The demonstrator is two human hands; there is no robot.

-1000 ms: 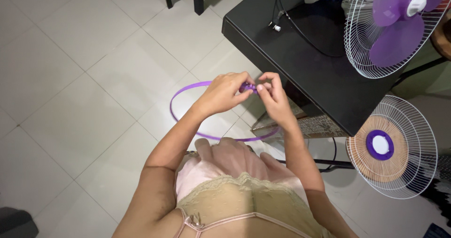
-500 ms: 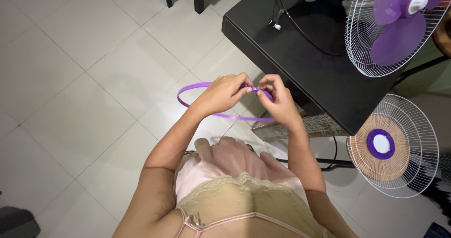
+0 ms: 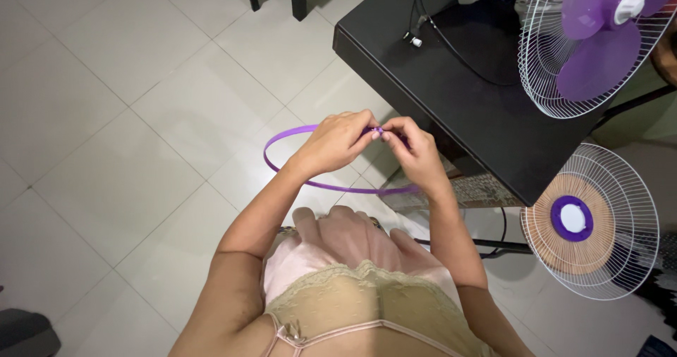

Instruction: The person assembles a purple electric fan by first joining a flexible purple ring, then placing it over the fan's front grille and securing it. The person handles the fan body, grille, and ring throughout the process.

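Pinching the purple fan-guard ring (image 3: 282, 140) at its clasp, left hand (image 3: 337, 140) and right hand (image 3: 416, 152) grip it; front grille (image 3: 591, 219) lies unattached on the floor.

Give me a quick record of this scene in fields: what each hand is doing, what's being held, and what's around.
Left hand: pinches the purple ring at its joint
Right hand: pinches the same joint from the other side
Purple ring: thin plastic hoop, held in the air over the tiled floor
Black table: to the right, with a black cable on top
Fan: purple blades inside the rear white wire guard, on the table
Loose fan guard: white wire with a purple centre, beside the table
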